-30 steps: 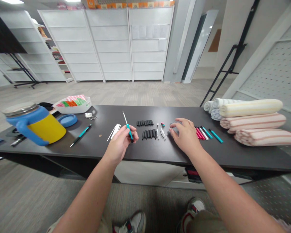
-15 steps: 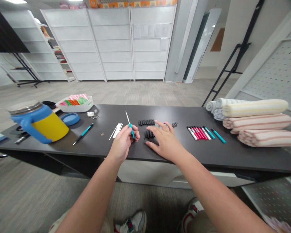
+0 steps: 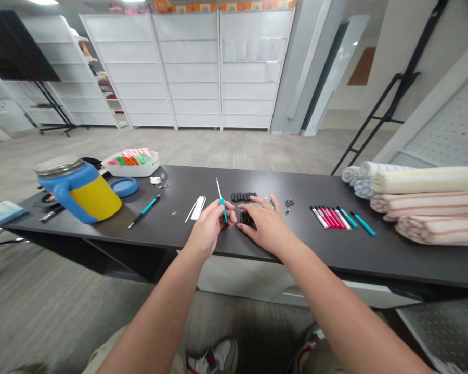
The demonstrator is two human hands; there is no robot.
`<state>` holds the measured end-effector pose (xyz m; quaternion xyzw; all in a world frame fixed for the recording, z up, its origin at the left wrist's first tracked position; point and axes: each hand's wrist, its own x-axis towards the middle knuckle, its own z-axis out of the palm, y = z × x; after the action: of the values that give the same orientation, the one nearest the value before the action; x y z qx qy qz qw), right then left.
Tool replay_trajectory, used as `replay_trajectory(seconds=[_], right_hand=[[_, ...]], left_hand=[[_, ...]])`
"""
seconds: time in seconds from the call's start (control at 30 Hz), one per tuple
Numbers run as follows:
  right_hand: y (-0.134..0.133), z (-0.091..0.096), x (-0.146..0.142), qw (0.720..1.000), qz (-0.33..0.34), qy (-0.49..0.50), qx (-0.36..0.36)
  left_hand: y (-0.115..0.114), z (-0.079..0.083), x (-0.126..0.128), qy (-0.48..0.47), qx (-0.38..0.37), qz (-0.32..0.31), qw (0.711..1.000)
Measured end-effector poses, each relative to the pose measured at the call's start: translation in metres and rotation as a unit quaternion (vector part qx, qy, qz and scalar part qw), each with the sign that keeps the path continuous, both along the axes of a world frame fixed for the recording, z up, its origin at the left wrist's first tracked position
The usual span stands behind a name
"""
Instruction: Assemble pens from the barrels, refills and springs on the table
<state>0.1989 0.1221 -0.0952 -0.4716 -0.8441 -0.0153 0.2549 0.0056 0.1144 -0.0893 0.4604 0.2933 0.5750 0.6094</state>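
Observation:
My left hand [image 3: 210, 229] is closed round a teal pen part with a white refill [image 3: 220, 200] sticking up and away from it. My right hand [image 3: 265, 223] lies over a group of short black pen pieces [image 3: 243, 197] on the dark table [image 3: 179, 228], fingers spread and curled downward; its fingertips rest among the pieces, and I cannot see whether it grips one. A bundle of white refills [image 3: 197, 208] lies just left of my left hand. A row of finished pens [image 3: 341, 216] in black, red, white and teal lies to the right.
A yellow and blue jug [image 3: 80, 189] lies at the left, with a blue lid [image 3: 124, 186], a white tray of coloured items [image 3: 134, 162] and a single teal pen [image 3: 145, 210]. Small metal springs [image 3: 289, 201] sit right of my hand. Rolled towels [image 3: 425, 200] are stacked at the far right.
My right hand has moved left from the small parts near the pens onto the black pieces beside my left hand. My left hand stays shut on the teal part.

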Motion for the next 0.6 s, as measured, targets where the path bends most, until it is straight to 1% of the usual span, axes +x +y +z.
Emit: replay_trajectory(seconds=[0.13,0.2,0.27,0.3,0.33,0.37,0.4,0.43,0.47,0.5,0.53,0.57,0.6], right_hand=[[-0.005,0.004,0.002,0.999,0.025,0.028,0.033],[-0.009,0.009,0.005,0.995,0.039,0.078,0.047],[-0.01,0.016,0.011,0.982,0.035,0.177,0.05],[-0.01,0.02,0.015,0.967,0.021,0.25,0.047],[-0.009,0.024,0.021,0.94,-0.001,0.339,0.036],[-0.008,0.028,0.028,0.897,-0.02,0.441,0.019],[-0.007,0.031,0.035,0.833,-0.03,0.553,-0.009],[-0.005,0.034,0.044,0.756,-0.029,0.653,-0.038],[-0.005,0.036,0.054,0.684,-0.024,0.726,-0.071],[-0.004,0.038,0.063,0.621,-0.026,0.777,-0.096],[-0.005,0.039,0.072,0.569,-0.035,0.813,-0.115],[-0.006,0.039,0.081,0.529,-0.045,0.838,-0.13],[-0.008,0.039,0.088,0.499,-0.045,0.853,-0.145]], left_hand=[[0.0,0.0,0.0,0.002,0.0,-0.002,1.0],[0.0,0.0,0.0,0.001,0.001,-0.003,1.0],[-0.001,0.001,0.0,0.0,0.001,-0.001,1.0],[-0.001,0.001,-0.001,-0.001,0.0,0.001,1.0],[-0.001,0.001,-0.001,0.0,-0.002,0.003,1.0],[-0.001,0.002,-0.001,0.0,-0.003,0.003,1.0],[-0.001,0.002,-0.001,0.0,-0.004,0.002,1.0],[0.0,0.002,-0.002,0.0,-0.005,0.001,1.0],[0.0,0.002,-0.002,0.0,-0.006,0.0,1.0],[0.0,0.002,-0.002,0.0,-0.007,0.0,1.0],[0.0,0.002,-0.001,0.0,-0.008,0.0,1.0],[0.0,0.001,-0.001,0.002,-0.008,0.0,1.0],[0.001,0.0,0.0,0.004,-0.008,0.001,1.0]])
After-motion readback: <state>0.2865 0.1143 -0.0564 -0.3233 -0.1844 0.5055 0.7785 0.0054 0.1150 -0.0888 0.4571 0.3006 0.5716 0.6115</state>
